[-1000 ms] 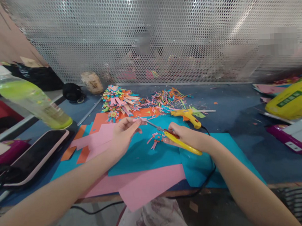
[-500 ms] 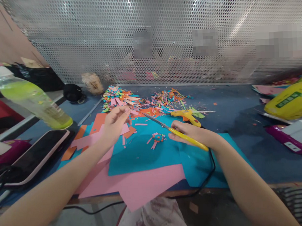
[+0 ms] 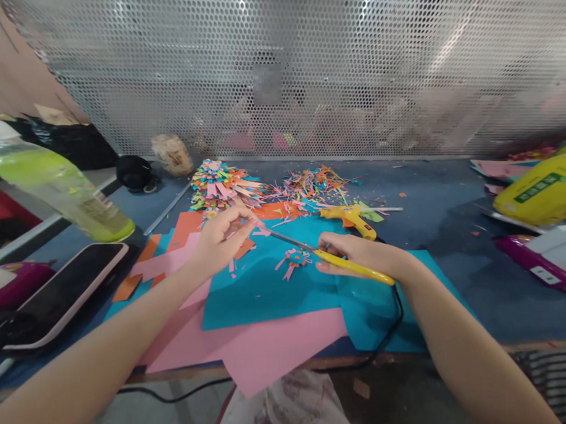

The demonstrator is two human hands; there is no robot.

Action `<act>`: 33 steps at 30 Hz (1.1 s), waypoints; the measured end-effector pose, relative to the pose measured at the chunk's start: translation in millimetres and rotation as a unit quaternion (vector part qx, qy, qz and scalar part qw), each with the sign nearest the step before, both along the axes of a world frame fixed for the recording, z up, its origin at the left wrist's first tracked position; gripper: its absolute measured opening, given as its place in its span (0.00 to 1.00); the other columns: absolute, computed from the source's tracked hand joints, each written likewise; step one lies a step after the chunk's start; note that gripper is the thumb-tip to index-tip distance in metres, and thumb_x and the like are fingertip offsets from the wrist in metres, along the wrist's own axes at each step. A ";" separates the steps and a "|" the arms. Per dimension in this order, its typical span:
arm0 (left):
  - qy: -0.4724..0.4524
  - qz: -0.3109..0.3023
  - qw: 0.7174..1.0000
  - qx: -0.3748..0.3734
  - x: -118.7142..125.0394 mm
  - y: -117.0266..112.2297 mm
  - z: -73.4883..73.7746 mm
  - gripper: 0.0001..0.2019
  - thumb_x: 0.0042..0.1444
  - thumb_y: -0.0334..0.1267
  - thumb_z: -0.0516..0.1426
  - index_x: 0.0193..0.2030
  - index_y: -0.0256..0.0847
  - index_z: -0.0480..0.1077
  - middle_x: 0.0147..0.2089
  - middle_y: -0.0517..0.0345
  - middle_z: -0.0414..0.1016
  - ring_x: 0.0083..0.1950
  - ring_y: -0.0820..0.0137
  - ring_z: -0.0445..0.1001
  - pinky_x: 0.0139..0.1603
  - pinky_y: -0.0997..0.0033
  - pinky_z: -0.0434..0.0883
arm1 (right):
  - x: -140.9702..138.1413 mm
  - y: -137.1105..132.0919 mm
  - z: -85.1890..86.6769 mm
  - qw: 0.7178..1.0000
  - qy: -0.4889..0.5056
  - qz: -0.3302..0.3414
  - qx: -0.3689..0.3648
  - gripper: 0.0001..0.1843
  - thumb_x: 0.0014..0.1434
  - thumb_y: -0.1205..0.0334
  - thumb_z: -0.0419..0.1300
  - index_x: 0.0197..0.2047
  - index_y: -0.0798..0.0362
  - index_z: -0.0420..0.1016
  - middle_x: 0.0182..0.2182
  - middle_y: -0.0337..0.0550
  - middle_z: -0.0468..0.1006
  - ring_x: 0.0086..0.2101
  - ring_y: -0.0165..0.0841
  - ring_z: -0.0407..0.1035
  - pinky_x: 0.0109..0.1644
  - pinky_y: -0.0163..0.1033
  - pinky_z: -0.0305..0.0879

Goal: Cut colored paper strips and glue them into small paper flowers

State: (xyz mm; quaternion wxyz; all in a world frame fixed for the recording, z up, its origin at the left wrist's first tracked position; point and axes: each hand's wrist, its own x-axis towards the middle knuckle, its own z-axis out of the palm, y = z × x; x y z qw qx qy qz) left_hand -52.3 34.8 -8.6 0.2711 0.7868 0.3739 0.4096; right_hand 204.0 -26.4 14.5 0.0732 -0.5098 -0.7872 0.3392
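Observation:
My right hand is closed round yellow-handled scissors, whose metal blades point left and away from me. Their tips meet a small pink paper piece, pinched between the thumb and fingers of my left hand. Below the blades, a little paper flower with pink tails lies on a blue paper sheet. Beyond my left hand rises a heap of many-coloured paper flowers. A yellow glue gun lies just past my right hand.
Paper shreds are piled at the back, before a perforated metal panel. At left are a bottle of green drink and a phone. Pink sheets overhang the front edge. A yellow packet lies right.
My left hand has moved right and slightly nearer, bringing the pink paper piece to the scissor tips. The scissors have shifted only a little.

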 end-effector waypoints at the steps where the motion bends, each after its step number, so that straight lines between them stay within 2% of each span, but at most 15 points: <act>1: 0.001 0.000 1.000 -0.002 0.0 0.1 -0.3 0.08 0.55 0.40 0.51 0.33 0.39 0.66 0.29 0.57 0.68 0.32 0.71 0.68 0.33 0.71 0.64 | -0.2 0.0 0.0 1.000 0.000 -0.001 -0.001 0.19 0.53 0.44 0.51 0.35 0.52 0.60 0.23 0.33 0.61 0.24 0.26 0.53 0.26 0.32 0.51; 8: -0.018 0.009 1.000 0.000 0.6 0.4 -3.1 0.07 0.53 0.41 0.52 0.32 0.40 0.67 0.28 0.58 0.68 0.27 0.71 0.67 0.30 0.71 0.63 | -0.7 -0.4 -0.4 1.000 0.004 -0.003 0.000 0.19 0.52 0.43 0.52 0.34 0.52 0.60 0.24 0.33 0.61 0.24 0.26 0.53 0.26 0.32 0.51; 14: -0.014 0.004 1.000 0.003 0.6 1.1 -4.2 0.08 0.53 0.41 0.52 0.33 0.41 0.68 0.31 0.57 0.70 0.30 0.70 0.68 0.31 0.72 0.64 | -2.1 0.0 0.4 1.000 0.001 -0.008 0.001 0.19 0.51 0.43 0.52 0.34 0.52 0.60 0.24 0.34 0.61 0.25 0.27 0.53 0.26 0.32 0.51; 33: -0.024 0.006 1.000 0.000 1.8 -0.3 -2.3 0.07 0.52 0.40 0.53 0.32 0.42 0.70 0.31 0.57 0.71 0.30 0.69 0.69 0.31 0.72 0.64 | -0.6 0.4 -0.6 1.000 -0.002 0.003 0.002 0.19 0.53 0.43 0.51 0.34 0.52 0.60 0.25 0.34 0.60 0.25 0.27 0.54 0.27 0.33 0.52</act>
